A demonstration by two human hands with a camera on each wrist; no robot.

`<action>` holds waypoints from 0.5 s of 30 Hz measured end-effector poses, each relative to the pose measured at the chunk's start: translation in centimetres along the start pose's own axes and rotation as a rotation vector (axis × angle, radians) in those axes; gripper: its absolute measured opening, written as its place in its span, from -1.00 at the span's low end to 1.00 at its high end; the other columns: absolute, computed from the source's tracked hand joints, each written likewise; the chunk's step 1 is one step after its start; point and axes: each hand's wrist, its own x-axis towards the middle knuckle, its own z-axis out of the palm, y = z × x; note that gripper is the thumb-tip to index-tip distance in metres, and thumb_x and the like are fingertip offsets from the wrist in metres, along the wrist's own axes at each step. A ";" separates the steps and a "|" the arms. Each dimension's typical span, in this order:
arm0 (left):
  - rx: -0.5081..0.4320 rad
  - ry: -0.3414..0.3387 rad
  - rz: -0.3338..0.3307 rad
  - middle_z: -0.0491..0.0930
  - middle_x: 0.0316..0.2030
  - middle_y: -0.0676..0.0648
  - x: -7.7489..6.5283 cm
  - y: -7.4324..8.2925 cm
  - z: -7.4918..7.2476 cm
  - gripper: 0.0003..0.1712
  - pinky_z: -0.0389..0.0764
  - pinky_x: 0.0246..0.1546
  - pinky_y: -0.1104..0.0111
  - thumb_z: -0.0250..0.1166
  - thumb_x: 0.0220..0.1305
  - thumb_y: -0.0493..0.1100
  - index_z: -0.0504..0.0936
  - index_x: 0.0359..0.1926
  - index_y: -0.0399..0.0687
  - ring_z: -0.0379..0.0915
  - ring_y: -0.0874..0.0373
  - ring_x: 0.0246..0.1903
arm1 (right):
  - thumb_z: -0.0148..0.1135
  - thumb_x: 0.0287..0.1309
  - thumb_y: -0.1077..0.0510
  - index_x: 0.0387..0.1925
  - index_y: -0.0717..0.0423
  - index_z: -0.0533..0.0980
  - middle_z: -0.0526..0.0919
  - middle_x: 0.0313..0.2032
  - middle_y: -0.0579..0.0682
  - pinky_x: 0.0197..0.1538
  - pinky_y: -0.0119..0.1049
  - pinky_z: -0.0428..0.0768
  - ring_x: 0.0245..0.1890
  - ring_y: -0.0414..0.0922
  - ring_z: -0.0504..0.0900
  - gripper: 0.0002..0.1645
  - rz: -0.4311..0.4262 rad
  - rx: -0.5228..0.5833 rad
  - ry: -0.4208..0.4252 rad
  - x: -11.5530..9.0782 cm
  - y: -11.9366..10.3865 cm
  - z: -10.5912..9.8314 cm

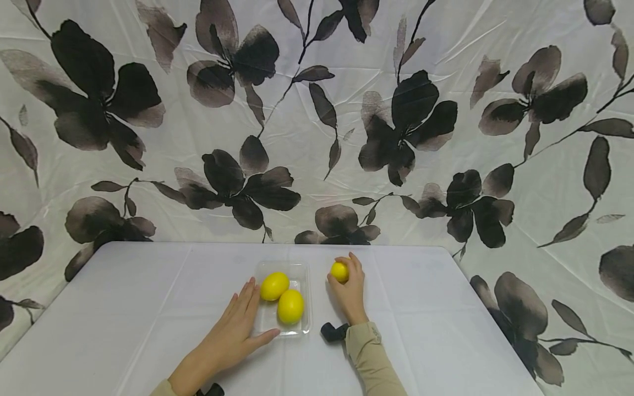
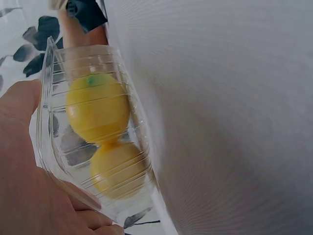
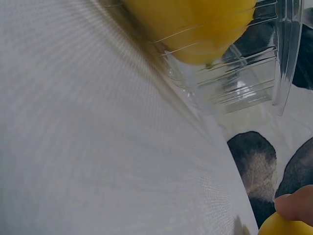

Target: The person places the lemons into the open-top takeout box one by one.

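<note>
Two yellow lemons, one toward the back [image 1: 274, 286] and one nearer the front [image 1: 290, 307], lie in a clear plastic tray [image 1: 306, 300] on the white table. My left hand [image 1: 235, 330] rests along the tray's left side with its fingers straight and thumb spread at the front corner. In the left wrist view, that hand [image 2: 24, 161] lies against the tray's rim [image 2: 43, 117]. To the right of the tray, my right hand [image 1: 350, 283] holds a third lemon [image 1: 339, 271] between thumb and fingers. Only part of this lemon [image 3: 286, 226] shows in the right wrist view.
The white-covered table [image 1: 421, 330] ends at a back edge against a hanging cloth [image 1: 337, 192] with dark flowers. A black wrist-camera piece [image 1: 334, 332] sits at my right cuff, and another [image 1: 214, 390] shows by my left wrist.
</note>
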 end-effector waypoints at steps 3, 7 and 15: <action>-0.013 -0.003 -0.001 -0.20 0.53 -0.35 -0.1 -0.1 0.0 0.23 -0.07 0.44 -0.13 0.10 0.26 0.48 -0.02 0.48 -0.46 -0.21 -0.20 0.51 | 0.38 -0.08 0.31 -0.04 0.11 0.58 0.30 0.34 0.29 0.26 0.23 0.29 0.30 0.31 0.29 -0.55 -0.026 -0.004 0.002 0.0 0.2 0.1; 0.003 0.009 0.007 -0.18 0.53 -0.36 -0.1 -0.2 0.1 0.22 -0.04 0.44 -0.14 0.09 0.27 0.48 -0.01 0.48 -0.47 -0.20 -0.20 0.51 | 0.42 -0.14 0.33 -0.04 0.08 0.59 0.36 0.25 0.30 0.23 0.19 0.36 0.23 0.26 0.38 -0.50 -0.039 -0.013 -0.013 -0.1 0.1 0.2; 0.004 0.008 0.009 -0.18 0.52 -0.37 0.0 -0.1 0.1 0.22 -0.05 0.44 -0.13 0.09 0.27 0.48 0.00 0.48 -0.48 -0.20 -0.20 0.51 | 0.50 -0.14 0.30 0.17 0.11 0.51 0.52 0.16 0.10 0.25 0.03 0.42 0.16 0.07 0.48 -0.27 0.016 0.018 -0.058 -0.5 -0.8 0.4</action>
